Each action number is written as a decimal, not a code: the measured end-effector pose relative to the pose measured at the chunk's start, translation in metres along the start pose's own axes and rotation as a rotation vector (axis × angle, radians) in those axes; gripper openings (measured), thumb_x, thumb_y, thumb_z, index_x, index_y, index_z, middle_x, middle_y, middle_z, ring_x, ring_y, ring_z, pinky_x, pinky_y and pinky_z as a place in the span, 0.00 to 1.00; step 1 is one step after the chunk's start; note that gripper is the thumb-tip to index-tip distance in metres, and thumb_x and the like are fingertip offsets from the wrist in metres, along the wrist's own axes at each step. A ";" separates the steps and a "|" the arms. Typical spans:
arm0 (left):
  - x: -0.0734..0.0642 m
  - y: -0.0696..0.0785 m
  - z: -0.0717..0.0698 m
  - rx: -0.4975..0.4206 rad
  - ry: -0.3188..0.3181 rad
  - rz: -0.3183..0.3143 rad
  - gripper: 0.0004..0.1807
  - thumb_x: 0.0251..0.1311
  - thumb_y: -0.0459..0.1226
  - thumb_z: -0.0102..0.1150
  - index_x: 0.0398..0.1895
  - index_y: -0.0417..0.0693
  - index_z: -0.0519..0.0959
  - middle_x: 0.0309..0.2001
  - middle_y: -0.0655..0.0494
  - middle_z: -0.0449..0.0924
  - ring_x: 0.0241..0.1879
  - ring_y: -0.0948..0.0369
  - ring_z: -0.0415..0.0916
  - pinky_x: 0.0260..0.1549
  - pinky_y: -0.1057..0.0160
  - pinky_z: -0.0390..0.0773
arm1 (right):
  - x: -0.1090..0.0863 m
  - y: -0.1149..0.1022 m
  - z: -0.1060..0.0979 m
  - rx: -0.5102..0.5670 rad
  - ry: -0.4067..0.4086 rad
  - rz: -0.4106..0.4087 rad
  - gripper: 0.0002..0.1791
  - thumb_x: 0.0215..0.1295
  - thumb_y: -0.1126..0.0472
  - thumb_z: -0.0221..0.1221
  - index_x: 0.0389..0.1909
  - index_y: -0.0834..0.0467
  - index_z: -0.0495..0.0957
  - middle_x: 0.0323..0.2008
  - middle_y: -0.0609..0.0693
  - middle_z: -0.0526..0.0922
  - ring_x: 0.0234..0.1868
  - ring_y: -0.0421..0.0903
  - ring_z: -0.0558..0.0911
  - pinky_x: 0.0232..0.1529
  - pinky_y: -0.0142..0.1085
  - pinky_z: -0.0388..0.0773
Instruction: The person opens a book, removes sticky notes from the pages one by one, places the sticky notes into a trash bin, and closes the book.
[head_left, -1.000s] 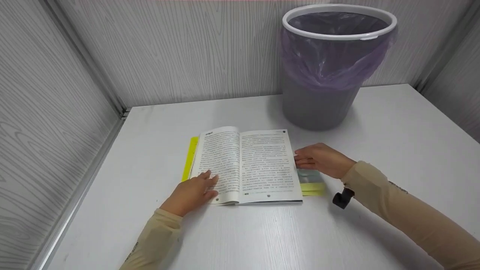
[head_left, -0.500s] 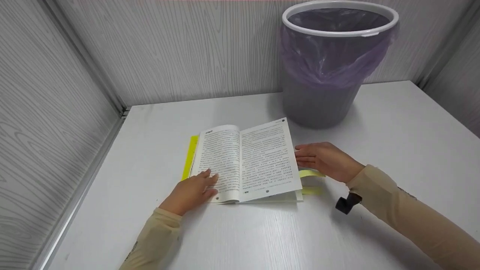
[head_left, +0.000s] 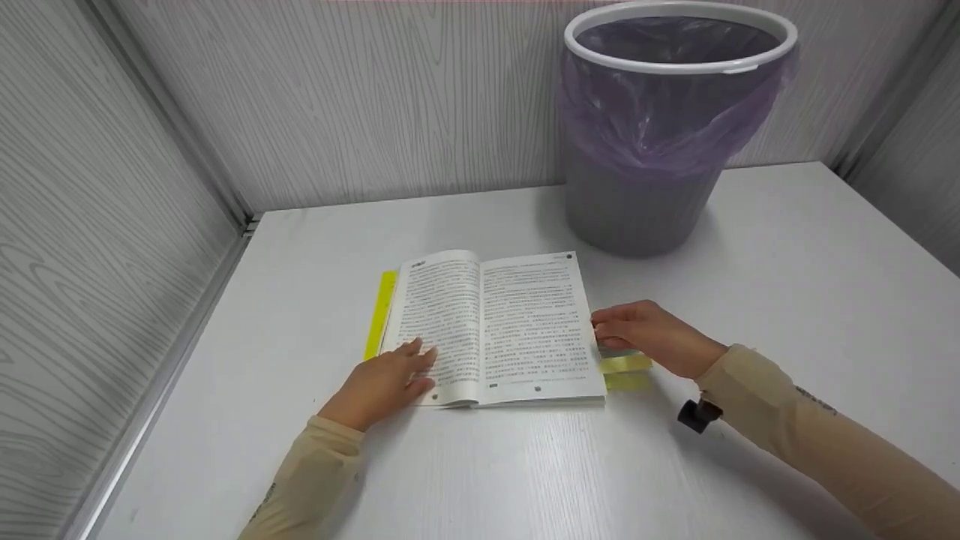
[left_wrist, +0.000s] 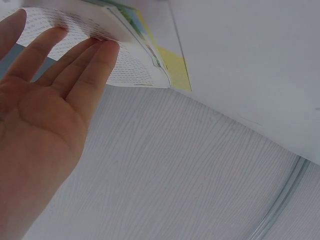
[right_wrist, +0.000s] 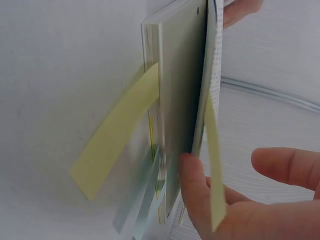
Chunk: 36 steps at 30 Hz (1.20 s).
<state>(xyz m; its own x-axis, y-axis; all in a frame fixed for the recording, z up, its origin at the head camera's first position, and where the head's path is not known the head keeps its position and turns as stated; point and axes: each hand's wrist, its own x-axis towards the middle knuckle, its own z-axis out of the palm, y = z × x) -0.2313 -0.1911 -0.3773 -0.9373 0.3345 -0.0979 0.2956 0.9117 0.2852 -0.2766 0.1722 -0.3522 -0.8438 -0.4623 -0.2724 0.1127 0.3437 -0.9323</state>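
Observation:
An open book (head_left: 532, 330) with printed text lies on the white table. My left hand (head_left: 382, 386) rests on the lower left page, its fingers spread and fairly straight; the left wrist view shows the fingertips (left_wrist: 106, 52) against the paper. At the book's right edge is my right hand (head_left: 656, 337). In the right wrist view, a finger (right_wrist: 192, 175) reaches under a lifted group of pages (right_wrist: 212, 75), while the thumb (right_wrist: 280, 162) stands apart from them. Yellow sticky tabs (head_left: 628, 364) stick out beside that hand. Pale blue-green tabs (right_wrist: 137, 200) hang from the lower pages.
A grey waste bin (head_left: 637, 202) with a purple liner and white rim stands behind the book, to the right. A bright yellow strip (head_left: 379, 315) shows along the book's left side. Wood-grain panels (head_left: 405, 97) enclose the table at the back and sides.
The right-hand pages rose at an angle half a second ago and now lie lower. My right hand has shifted slightly down along the page edge. The left hand stays put.

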 end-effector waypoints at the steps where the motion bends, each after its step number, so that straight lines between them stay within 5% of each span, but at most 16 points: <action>1: 0.000 0.000 0.000 0.000 -0.001 -0.002 0.27 0.64 0.43 0.59 0.66 0.46 0.70 0.68 0.43 0.65 0.66 0.47 0.64 0.63 0.46 0.64 | -0.001 0.000 0.001 -0.008 -0.013 -0.012 0.26 0.70 0.61 0.50 0.65 0.69 0.65 0.62 0.60 0.73 0.64 0.57 0.71 0.69 0.50 0.57; 8: 0.000 -0.002 0.002 -0.003 0.002 0.004 0.27 0.65 0.41 0.59 0.66 0.46 0.70 0.68 0.43 0.65 0.66 0.47 0.64 0.63 0.46 0.65 | -0.006 0.000 0.004 -0.011 -0.074 -0.098 0.25 0.72 0.60 0.50 0.64 0.70 0.66 0.63 0.61 0.71 0.68 0.58 0.65 0.69 0.49 0.57; 17: 0.001 -0.002 0.002 0.005 0.000 0.002 0.28 0.64 0.42 0.59 0.66 0.46 0.69 0.68 0.42 0.64 0.66 0.46 0.64 0.62 0.46 0.65 | -0.006 0.002 0.002 0.037 0.009 -0.075 0.28 0.72 0.61 0.48 0.67 0.72 0.59 0.67 0.64 0.65 0.68 0.58 0.65 0.68 0.46 0.60; 27: 0.002 -0.002 0.002 0.001 0.000 0.006 0.27 0.65 0.42 0.59 0.66 0.45 0.70 0.68 0.42 0.64 0.66 0.46 0.63 0.62 0.45 0.65 | -0.008 -0.003 0.008 0.366 0.069 -0.024 0.29 0.74 0.61 0.48 0.69 0.71 0.54 0.65 0.62 0.66 0.62 0.51 0.70 0.63 0.36 0.68; 36: 0.002 0.000 0.002 0.004 -0.009 0.007 0.27 0.64 0.42 0.59 0.66 0.45 0.70 0.68 0.42 0.64 0.66 0.46 0.64 0.62 0.46 0.65 | -0.012 -0.012 0.038 0.422 -0.154 -0.237 0.29 0.77 0.53 0.41 0.72 0.63 0.56 0.69 0.61 0.62 0.68 0.55 0.64 0.68 0.46 0.60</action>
<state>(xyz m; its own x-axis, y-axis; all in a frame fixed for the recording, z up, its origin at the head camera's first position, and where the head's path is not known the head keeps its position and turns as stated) -0.2325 -0.1903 -0.3795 -0.9336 0.3427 -0.1044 0.3026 0.9105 0.2819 -0.2479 0.1426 -0.3466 -0.7881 -0.6140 -0.0437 0.1563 -0.1308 -0.9790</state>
